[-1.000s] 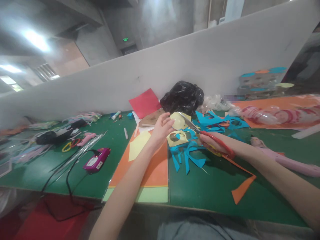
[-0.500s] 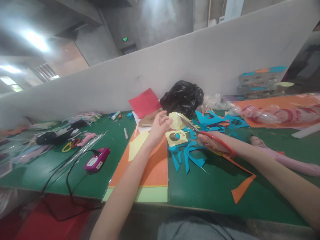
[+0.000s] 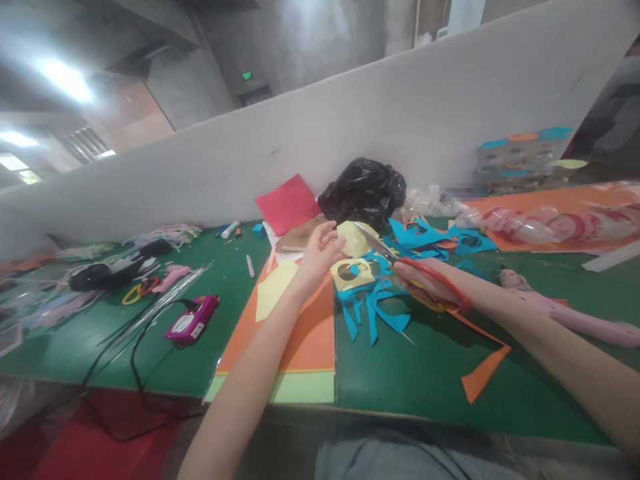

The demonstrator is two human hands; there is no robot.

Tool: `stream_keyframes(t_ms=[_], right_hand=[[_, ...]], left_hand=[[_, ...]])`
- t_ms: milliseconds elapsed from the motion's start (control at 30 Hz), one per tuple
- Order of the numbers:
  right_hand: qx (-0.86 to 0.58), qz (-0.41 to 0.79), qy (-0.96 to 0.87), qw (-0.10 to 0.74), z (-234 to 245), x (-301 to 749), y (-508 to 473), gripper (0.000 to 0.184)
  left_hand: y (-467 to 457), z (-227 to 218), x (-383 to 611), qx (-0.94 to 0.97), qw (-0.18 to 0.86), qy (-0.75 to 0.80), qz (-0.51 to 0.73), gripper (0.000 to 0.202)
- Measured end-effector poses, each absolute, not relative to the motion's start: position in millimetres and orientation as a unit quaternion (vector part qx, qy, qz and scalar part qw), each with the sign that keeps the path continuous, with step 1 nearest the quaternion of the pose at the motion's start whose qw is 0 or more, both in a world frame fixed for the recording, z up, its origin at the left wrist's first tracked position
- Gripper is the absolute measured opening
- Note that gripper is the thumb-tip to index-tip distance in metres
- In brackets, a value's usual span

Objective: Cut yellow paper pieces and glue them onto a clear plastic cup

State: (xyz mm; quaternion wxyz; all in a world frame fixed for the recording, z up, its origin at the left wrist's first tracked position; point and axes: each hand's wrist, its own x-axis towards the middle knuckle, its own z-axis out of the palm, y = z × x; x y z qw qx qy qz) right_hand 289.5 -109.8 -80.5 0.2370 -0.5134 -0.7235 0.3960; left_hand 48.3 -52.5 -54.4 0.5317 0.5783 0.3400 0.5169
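Two hands work near the middle of the frame, above a green tabletop (image 3: 430, 373) full of paper bits.

At the left of the frame a purple glue gun (image 3: 193, 321) lies on the tabletop with its black cord hanging off the edge. Next to it, toward the middle, is an orange sheet (image 3: 305, 337) with a pale yellow piece on top.

The left hand (image 3: 320, 257) comes next. It pinches a small yellow paper circle (image 3: 353, 239) between thumb and fingers, so it is closed on the paper and lifts it just above the tabletop. Right beside it, the right hand (image 3: 425, 283) is wrapped around the red scissors (image 3: 420, 270). The blades point up and to the left, and they touch the edge of the circle. I cannot tell how far apart the blades are.

To cut well, I think the left hand should turn the paper slowly while the scissors take small snips. The fingers should stay back from the blades.

The yellow paper circle is pale, thin and a bit curved, with a mostly round edge. Below it lies a yellow scrap (image 3: 353, 273) with a round hole in it, on top of blue scraps (image 3: 375, 307). A black bag (image 3: 365, 190) sits behind them by the grey wall. An orange strip (image 3: 483, 373) lies lower right.
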Motion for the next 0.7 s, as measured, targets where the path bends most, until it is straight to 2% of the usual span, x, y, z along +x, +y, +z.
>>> stream_keyframes(t_ms=[433, 700], right_hand=[[-0.477, 0.431, -0.729, 0.235, -83.2, 291.6, -113.2, 0.061], [-0.479, 0.44, -0.719, 0.243, -83.9, 292.4, -111.8, 0.059]], left_hand=[[-55.6, -52.3, 51.1, 0.563, 0.544, 0.338, 0.522, 0.047], [-55.9, -51.6, 48.5, 0.595, 0.545, 0.335, 0.487, 0.052]])
